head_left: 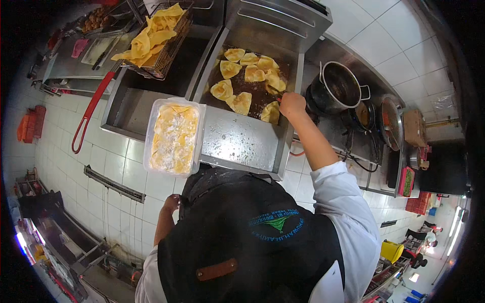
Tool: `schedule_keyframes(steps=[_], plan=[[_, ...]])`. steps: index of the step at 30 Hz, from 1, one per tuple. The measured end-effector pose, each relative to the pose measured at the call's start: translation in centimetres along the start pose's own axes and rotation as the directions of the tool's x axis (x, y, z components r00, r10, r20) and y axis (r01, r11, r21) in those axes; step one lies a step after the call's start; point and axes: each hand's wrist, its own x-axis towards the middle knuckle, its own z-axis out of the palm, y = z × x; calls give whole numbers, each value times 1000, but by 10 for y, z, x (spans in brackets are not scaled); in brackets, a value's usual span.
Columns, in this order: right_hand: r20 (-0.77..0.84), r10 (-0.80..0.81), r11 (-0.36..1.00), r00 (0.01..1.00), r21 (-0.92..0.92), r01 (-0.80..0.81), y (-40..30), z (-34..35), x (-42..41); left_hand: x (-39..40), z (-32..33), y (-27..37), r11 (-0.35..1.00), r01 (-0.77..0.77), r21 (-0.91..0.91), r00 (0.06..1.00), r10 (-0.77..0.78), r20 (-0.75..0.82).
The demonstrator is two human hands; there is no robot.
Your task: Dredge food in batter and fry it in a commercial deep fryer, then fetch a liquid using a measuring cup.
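My right hand [293, 105] is closed around the handle of a utensil whose dark end reaches into the fryer's oil, against a folded piece of dough [274, 82]. Several more filled dough pieces [230, 69] float in the dark oil of the steel deep fryer [242, 138]. On the fryer's front left edge rests a clear plastic container [147, 142] of raw, floured dumplings [174, 138]. My left hand [172, 202] hangs low beside the black apron, its fingers partly hidden; whether it grips the apron's edge I cannot tell.
A wire fry basket [176, 45] of fried wrappers [151, 38] sits over the left fryer, its red handle [93, 110] jutting forward. To the right are a large pot [341, 85], a small pan [363, 115] and a wide wok [391, 123]. Several people are far off at lower right.
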Motion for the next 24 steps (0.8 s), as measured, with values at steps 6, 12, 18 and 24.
schedule_keyframes(steps=[6,12,18,24], plan=[[87,-81,997,993,-9,82,11,-23,-31,-7,-14,30,940,127,-318,990,-139,-15],[53,-10,998,999,70,6,16,-37,-44,2,-8,24,963,91,255,995,-100,24],[-57,-95,980,994,170,104,-10,-30,-11,3,-8,-83,602,-588,541,715,699,0],[-18,-3,983,1000,181,6,-5,-36,-21,-26,-23,57,936,264,-232,952,-292,-95]])
